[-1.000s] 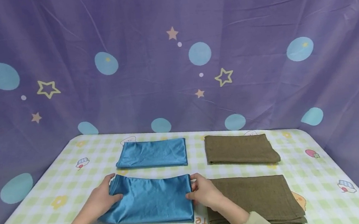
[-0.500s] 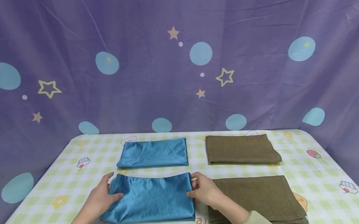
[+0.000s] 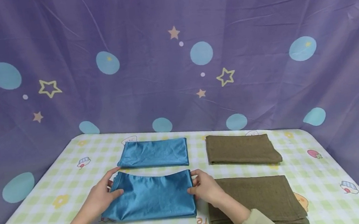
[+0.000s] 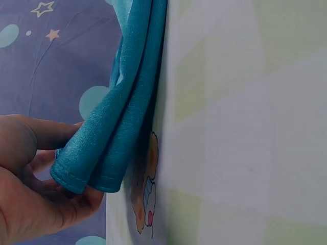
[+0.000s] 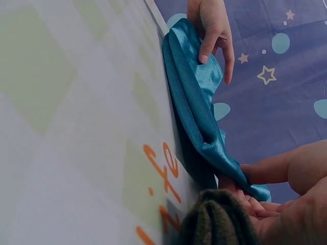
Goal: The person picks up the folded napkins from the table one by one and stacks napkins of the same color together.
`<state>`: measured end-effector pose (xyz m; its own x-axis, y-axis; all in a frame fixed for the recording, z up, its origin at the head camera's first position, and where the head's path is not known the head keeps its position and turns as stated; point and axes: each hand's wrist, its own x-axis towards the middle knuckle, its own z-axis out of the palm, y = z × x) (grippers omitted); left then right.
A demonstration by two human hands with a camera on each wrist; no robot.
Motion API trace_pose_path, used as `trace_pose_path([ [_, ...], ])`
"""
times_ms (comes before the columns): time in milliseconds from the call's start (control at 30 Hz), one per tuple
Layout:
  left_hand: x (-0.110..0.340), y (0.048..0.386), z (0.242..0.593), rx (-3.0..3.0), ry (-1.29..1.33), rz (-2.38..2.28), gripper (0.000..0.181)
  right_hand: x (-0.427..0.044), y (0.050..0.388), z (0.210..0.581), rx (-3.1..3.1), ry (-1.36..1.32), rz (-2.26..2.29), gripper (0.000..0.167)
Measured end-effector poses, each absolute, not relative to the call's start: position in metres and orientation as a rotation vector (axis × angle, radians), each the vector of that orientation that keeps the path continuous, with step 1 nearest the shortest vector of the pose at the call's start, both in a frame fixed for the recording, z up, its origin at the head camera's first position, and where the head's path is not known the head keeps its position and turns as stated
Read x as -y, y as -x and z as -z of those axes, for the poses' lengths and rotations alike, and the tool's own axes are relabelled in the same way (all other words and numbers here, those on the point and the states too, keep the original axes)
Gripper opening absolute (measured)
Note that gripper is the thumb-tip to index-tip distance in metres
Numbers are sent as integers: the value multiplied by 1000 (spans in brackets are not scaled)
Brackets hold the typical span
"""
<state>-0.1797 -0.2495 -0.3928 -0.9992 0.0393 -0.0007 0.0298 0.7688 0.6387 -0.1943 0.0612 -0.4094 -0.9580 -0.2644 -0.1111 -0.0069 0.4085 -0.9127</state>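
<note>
A folded, shiny blue satin cloth (image 3: 152,195) lies near the front of the table, held at both short ends. My left hand (image 3: 100,197) pinches its left end, thumb on top and fingers underneath; the index finger reaches toward the second folded blue cloth (image 3: 154,153) behind. Layered folds of the near cloth (image 4: 97,148) show between thumb and fingers in the left wrist view. At the right end, my right hand (image 3: 205,189) pinches the edge, thumb on the near side. In the right wrist view this hand (image 5: 299,186) grips the corner, its fingers partly hidden.
Two folded brown cloths are on the right: one at the back (image 3: 241,149), one in front (image 3: 261,201), partly under my right forearm. A checked tablecloth (image 3: 57,183) covers the table. A purple curtain (image 3: 149,85) hangs behind it.
Both hands have slid the near blue cloth slightly away from me, closer to the back blue cloth. My left index finger has stretched farther forward. The brown cloths have stayed put.
</note>
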Motion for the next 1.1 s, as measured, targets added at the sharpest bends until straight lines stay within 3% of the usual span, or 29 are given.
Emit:
trace_pose_path([
  [1100,235,189,382,-2987,-43,-1184,58,-72,214,398,-2496,176,1646,42],
])
